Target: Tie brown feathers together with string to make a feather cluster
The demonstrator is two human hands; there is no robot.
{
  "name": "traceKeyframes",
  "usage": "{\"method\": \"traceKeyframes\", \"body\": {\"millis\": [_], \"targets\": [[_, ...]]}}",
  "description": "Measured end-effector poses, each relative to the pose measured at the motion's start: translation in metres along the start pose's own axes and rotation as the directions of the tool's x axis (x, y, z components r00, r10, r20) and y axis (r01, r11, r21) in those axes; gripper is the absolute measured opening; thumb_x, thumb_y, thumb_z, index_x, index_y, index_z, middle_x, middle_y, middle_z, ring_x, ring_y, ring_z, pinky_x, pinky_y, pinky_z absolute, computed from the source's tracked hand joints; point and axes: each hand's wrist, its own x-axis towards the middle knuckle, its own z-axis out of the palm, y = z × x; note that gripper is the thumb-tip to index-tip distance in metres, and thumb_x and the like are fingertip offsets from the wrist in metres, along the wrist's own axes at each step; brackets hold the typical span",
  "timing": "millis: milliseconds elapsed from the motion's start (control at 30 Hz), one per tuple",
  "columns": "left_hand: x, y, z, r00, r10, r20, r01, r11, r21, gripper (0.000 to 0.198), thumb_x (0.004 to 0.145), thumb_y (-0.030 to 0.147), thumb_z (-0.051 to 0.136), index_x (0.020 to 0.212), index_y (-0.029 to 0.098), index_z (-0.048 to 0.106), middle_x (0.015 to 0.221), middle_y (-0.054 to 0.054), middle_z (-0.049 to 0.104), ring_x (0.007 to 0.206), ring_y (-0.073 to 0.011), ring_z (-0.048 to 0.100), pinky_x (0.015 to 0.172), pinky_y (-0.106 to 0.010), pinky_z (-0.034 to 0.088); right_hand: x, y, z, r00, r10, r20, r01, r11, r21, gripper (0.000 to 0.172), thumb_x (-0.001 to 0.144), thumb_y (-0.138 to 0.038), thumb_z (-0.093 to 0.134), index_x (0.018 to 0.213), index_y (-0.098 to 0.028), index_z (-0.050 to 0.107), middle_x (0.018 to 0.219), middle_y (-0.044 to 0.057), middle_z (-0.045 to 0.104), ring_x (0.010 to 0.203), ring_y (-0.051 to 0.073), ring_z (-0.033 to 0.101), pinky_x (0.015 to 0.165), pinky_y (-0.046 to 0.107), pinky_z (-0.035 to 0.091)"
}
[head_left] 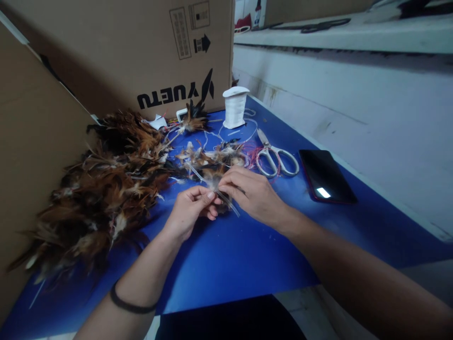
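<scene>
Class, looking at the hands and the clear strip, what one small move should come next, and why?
Probably press the feather tuft against the clear strip with the right hand: it reaches right to the tuft, the left hand pinches there, and both strip ends stick out free.

a soft, wispy finish is shown by the feather tuft (211,182), while a smooth, translucent, plastic-like look is given by the strip (230,205) beside it. the brown feather heap (106,179) is seen as ragged and rough, mostly dull. by the blue tabletop (262,264), a smooth face with a faint sheen is presented. bare metal is seen in the blades of the scissors (268,145); their pale handles are smoothly finished. the phone (327,172) is fronted with dark, glossy, glass-like material, marked by one bright patch. matt brown cardboard, printed in black, is recognised in the box (116,52). the spool (235,111) is wrapped in matt white material.
</scene>
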Motion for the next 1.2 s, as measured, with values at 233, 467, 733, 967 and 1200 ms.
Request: {"method": "traceKeyframes", "body": {"millis": [233,467,733,967,1200], "targets": [[0.000,0.001,0.000,0.999,0.044,0.003,-0.044,0.986,0.164,0.025,0.075,0.034,0.068,0.072,0.010,0.064,0.055,-0.003,0.063,0.045,-0.0086,0.056,0.046,-0.019,0.048,0.002,-0.002,-0.003,0.997,-0.021,0.071,0.022,1.000,-0.010,0.016,0.089,-0.015,0.047,0.078,-0.016,0.059,0.078,0.002,0.057,0.074,0.013,0.054,0.071,0.027,0.043],[0.000,0.000,-0.001,0.998,0.050,0.028,-0.054,0.980,0.191,0.025,0.076,0.034,0.066,0.072,0.010,0.064,0.053,-0.002,0.061,0.045,-0.0087,0.056,0.046,-0.019,0.047,0.001,0.001,-0.002,0.995,0.006,0.099,-0.009,0.999,0.035,0.015,0.088,-0.015,0.049,0.079,-0.016,0.060,0.077,0.001,0.056,0.073,0.011,0.053,0.070,0.026,0.042],[0.001,0.002,-0.003,0.992,0.119,-0.045,-0.111,0.984,0.140,0.022,0.074,0.033,0.068,0.073,0.011,0.063,0.066,-0.004,0.066,0.045,-0.0070,0.054,0.047,-0.020,0.046,0.009,0.003,-0.011,0.970,0.225,-0.095,-0.214,0.970,0.116,0.010,0.086,-0.023,0.053,0.089,-0.017,0.061,0.084,0.002,0.063,0.075,0.013,0.057,0.067,0.025,0.044],[0.003,0.004,-0.006,0.954,0.267,-0.138,-0.240,0.953,0.182,0.021,0.073,0.033,0.069,0.071,0.012,0.063,0.067,-0.003,0.067,0.045,-0.0073,0.052,0.047,-0.021,0.045,0.010,0.011,-0.012,0.955,0.262,-0.137,-0.244,0.960,0.135,0.017,0.088,-0.028,0.049,0.089,-0.017,0.062,0.079,0.002,0.064,0.069,0.013,0.057,0.064,0.027,0.044],[0.007,0.005,-0.011,0.919,0.345,-0.194,-0.314,0.934,0.171,0.018,0.071,0.030,0.071,0.071,0.013,0.063,0.067,-0.002,0.067,0.044,-0.0062,0.051,0.047,-0.020,0.042,0.011,0.022,-0.022,0.921,0.357,-0.157,-0.346,0.933,0.096,0.012,0.082,-0.024,0.052,0.083,-0.017,0.062,0.067,0.000,0.062,0.058,0.011,0.054,0.058,0.025,0.042]]}}
